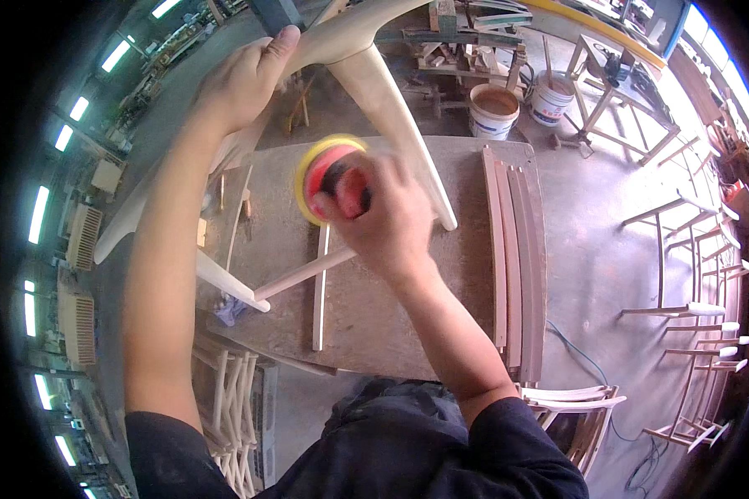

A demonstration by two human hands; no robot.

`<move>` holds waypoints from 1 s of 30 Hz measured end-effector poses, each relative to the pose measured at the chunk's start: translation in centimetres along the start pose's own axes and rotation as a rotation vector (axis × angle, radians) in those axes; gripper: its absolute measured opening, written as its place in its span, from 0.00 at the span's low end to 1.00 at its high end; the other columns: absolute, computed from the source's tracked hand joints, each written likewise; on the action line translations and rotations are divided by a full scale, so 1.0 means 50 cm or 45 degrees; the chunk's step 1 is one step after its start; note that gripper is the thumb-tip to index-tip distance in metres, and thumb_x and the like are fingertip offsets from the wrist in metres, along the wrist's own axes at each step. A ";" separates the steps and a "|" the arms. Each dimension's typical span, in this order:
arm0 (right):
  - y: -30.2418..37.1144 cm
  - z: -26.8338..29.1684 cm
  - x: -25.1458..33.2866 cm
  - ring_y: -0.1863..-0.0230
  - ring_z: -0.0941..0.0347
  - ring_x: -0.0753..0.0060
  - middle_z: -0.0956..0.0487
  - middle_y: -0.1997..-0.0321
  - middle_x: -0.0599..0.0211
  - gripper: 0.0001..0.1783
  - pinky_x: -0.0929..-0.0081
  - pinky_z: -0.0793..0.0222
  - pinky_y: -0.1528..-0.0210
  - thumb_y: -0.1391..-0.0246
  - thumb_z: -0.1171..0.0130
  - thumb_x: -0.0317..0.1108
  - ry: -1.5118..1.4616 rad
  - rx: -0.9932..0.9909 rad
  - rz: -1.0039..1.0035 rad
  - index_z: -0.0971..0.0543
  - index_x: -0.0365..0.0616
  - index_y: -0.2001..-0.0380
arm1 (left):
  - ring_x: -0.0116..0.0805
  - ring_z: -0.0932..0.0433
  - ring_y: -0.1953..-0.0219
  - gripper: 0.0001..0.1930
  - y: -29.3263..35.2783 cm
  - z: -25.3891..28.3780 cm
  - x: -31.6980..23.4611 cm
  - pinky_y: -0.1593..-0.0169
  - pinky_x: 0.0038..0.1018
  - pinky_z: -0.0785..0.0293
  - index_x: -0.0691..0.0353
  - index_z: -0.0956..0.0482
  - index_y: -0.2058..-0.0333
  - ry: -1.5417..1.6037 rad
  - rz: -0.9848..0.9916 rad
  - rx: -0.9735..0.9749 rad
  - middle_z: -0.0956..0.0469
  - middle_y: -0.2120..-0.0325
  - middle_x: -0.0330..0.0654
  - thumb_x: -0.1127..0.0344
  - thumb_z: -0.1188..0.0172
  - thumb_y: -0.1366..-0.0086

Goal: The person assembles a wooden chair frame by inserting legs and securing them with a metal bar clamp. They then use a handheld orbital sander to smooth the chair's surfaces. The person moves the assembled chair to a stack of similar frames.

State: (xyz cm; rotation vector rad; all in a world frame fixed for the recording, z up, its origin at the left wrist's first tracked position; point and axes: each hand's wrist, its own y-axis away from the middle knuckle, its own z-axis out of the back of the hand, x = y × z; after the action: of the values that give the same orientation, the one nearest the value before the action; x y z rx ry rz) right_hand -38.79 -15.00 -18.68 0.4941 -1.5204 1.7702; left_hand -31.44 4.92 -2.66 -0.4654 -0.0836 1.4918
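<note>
A pale wooden chair frame [387, 104] stands tilted over the workbench [391, 324], its legs spreading down toward the bench top. My left hand [245, 79] grips the upper part of the frame, thumb on top, the other fingers mostly hidden. In my right hand [391, 212] is a round power sander [329, 176], red and black with a yellow disc, blurred by motion. The disc's face is turned away from me, beside the frame's inner side. Whether it touches the wood, I cannot tell.
Several long wooden strips [514, 266] lie along the bench's right side. A thin strip [320, 291] and a bunched bluish cloth [229, 309] are at the left. Beyond stand two white buckets [493, 116]. Chair frames [686, 312] fill the floor at right; a hose [570, 343] trails there.
</note>
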 end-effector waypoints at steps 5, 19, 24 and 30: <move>-0.101 0.057 -0.039 0.62 0.22 0.49 0.23 0.57 0.56 0.19 0.59 0.24 0.62 0.55 0.26 0.42 0.166 -0.382 0.209 0.20 0.48 0.61 | 0.43 0.23 0.67 0.40 0.021 -0.004 -0.019 0.58 0.36 0.29 0.67 0.23 0.62 -0.062 -0.105 -0.144 0.22 0.71 0.47 0.29 0.64 0.28; -0.047 0.277 -0.205 0.54 0.19 0.62 0.17 0.54 0.54 0.49 0.65 0.24 0.51 0.59 0.22 0.37 -0.122 0.078 -0.558 0.35 0.45 0.33 | 0.52 0.21 0.47 0.29 0.144 0.039 -0.174 0.43 0.44 0.25 0.61 0.28 0.43 -0.461 0.007 0.059 0.21 0.51 0.55 0.56 0.33 0.41; 0.114 0.326 -0.199 0.55 0.21 0.66 0.19 0.56 0.55 0.67 0.68 0.23 0.51 0.60 0.21 0.31 -0.528 0.614 -0.923 0.57 0.46 0.24 | 0.53 0.22 0.48 0.25 0.178 0.062 -0.236 0.44 0.44 0.25 0.61 0.29 0.44 -0.395 -0.117 0.161 0.22 0.51 0.55 0.73 0.38 0.42; 0.186 0.287 -0.113 0.39 0.26 0.46 0.22 0.46 0.37 0.70 0.55 0.30 0.36 0.60 0.21 0.39 -0.298 0.868 -0.857 0.62 0.46 0.24 | 0.53 0.22 0.54 0.15 0.172 0.146 -0.256 0.51 0.41 0.26 0.60 0.26 0.54 -0.387 -0.575 0.212 0.22 0.60 0.51 0.68 0.38 0.39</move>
State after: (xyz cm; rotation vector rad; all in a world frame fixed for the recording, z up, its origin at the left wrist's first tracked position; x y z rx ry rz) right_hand -44.41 -30.58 -25.71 1.4025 -0.6906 1.6565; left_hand -43.15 -5.59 3.88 -0.0716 -0.2834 1.1019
